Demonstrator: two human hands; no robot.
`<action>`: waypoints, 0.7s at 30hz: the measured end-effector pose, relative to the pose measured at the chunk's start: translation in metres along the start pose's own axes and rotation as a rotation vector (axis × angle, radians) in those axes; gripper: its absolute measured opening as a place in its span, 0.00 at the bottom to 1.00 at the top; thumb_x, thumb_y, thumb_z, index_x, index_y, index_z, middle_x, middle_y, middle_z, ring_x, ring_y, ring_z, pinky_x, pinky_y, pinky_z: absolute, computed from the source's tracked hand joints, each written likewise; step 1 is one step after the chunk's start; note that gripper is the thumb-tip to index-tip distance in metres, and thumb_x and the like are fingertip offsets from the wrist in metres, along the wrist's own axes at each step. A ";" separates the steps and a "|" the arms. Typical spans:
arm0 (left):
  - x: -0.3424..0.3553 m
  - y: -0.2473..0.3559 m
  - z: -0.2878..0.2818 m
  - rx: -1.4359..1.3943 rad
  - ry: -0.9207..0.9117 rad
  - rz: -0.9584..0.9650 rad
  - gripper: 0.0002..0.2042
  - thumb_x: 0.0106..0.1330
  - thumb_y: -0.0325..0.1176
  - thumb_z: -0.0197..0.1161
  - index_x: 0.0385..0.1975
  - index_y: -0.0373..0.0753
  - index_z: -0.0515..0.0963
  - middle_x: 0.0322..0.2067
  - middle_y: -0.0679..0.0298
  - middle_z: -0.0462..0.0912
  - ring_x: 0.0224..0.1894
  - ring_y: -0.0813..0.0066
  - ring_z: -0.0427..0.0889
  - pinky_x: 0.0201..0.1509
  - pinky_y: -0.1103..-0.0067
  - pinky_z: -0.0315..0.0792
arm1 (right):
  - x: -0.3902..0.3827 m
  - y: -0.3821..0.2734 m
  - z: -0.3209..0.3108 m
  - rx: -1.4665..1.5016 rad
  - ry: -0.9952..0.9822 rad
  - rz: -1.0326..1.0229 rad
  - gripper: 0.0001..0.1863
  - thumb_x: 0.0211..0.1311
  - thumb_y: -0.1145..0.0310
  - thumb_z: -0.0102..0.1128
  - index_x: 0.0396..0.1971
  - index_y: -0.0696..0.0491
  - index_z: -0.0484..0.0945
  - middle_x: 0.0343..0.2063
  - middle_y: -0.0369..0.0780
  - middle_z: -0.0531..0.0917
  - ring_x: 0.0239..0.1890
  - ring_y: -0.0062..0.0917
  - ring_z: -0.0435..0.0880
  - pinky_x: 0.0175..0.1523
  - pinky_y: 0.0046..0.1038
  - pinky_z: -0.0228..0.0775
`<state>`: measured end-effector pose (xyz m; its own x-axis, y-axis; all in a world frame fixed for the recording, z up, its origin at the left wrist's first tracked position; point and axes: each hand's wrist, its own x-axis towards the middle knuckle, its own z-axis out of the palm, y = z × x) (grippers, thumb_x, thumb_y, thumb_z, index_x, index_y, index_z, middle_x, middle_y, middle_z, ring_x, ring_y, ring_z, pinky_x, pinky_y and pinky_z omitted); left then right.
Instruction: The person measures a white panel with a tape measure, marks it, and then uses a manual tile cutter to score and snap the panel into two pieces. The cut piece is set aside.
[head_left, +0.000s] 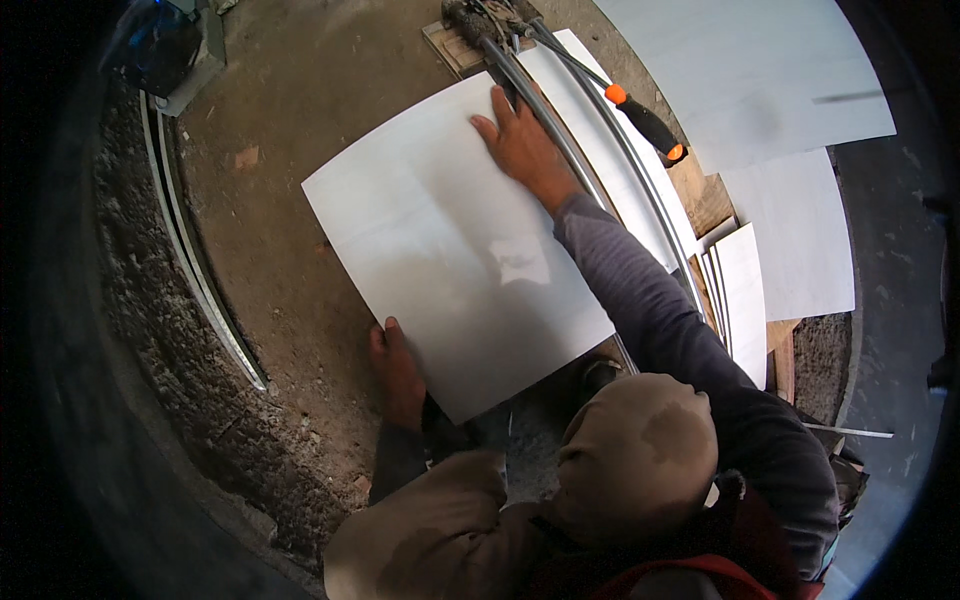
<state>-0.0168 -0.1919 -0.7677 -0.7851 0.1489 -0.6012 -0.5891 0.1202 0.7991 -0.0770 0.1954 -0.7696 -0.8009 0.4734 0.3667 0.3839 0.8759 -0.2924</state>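
A white, faintly shiny rectangular sheet [440, 240] lies tilted in front of me, its lower corner near my knees. At its lower left edge, my left hand [397, 372] is closed on the sheet, thumb at the rim and the other fingers partly hidden. My right hand [525, 148] rests on the upper right part of the sheet, thumb and forefinger stretched out over the surface. Just right of that hand run long grey metal bars [565, 135]. A screwdriver [648, 122] with a black and orange handle lies across another white sheet beside them.
Larger white sheets [760, 80] lie at the far right, with a stack of narrow white pieces [742, 300] nearer me. A wooden block [455, 50] sits under the bars' far end. Thin metal strips [190, 250] lie on the dirt floor [270, 100] at left.
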 end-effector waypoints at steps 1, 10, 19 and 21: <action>0.000 0.000 -0.001 0.042 0.018 0.015 0.16 0.82 0.42 0.53 0.49 0.33 0.74 0.42 0.63 0.79 0.43 0.75 0.74 0.50 0.71 0.72 | 0.005 -0.002 0.004 0.028 -0.042 0.032 0.38 0.78 0.40 0.49 0.73 0.55 0.67 0.72 0.63 0.64 0.77 0.60 0.55 0.78 0.57 0.49; 0.008 -0.012 -0.003 0.007 0.014 0.053 0.14 0.82 0.40 0.53 0.50 0.33 0.73 0.43 0.64 0.79 0.43 0.75 0.75 0.50 0.72 0.72 | 0.017 0.000 0.024 -0.016 -0.042 0.057 0.41 0.80 0.37 0.41 0.76 0.56 0.62 0.74 0.62 0.59 0.79 0.60 0.51 0.80 0.57 0.44; 0.011 -0.015 -0.001 0.029 0.032 0.043 0.14 0.82 0.40 0.52 0.50 0.33 0.74 0.44 0.62 0.81 0.43 0.74 0.76 0.50 0.72 0.73 | -0.093 0.003 -0.040 0.003 -0.067 0.026 0.45 0.77 0.41 0.52 0.74 0.67 0.59 0.73 0.64 0.61 0.73 0.64 0.62 0.76 0.55 0.57; 0.008 -0.009 0.001 0.006 0.034 -0.005 0.15 0.82 0.40 0.52 0.51 0.33 0.74 0.46 0.60 0.81 0.43 0.73 0.77 0.51 0.71 0.73 | -0.126 0.000 -0.060 -0.043 -0.165 0.093 0.46 0.77 0.41 0.53 0.74 0.67 0.58 0.73 0.63 0.61 0.74 0.63 0.62 0.75 0.54 0.60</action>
<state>-0.0176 -0.1912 -0.7792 -0.7881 0.1144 -0.6048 -0.5922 0.1269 0.7957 0.0514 0.1415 -0.7630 -0.8240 0.5343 0.1888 0.4766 0.8336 -0.2791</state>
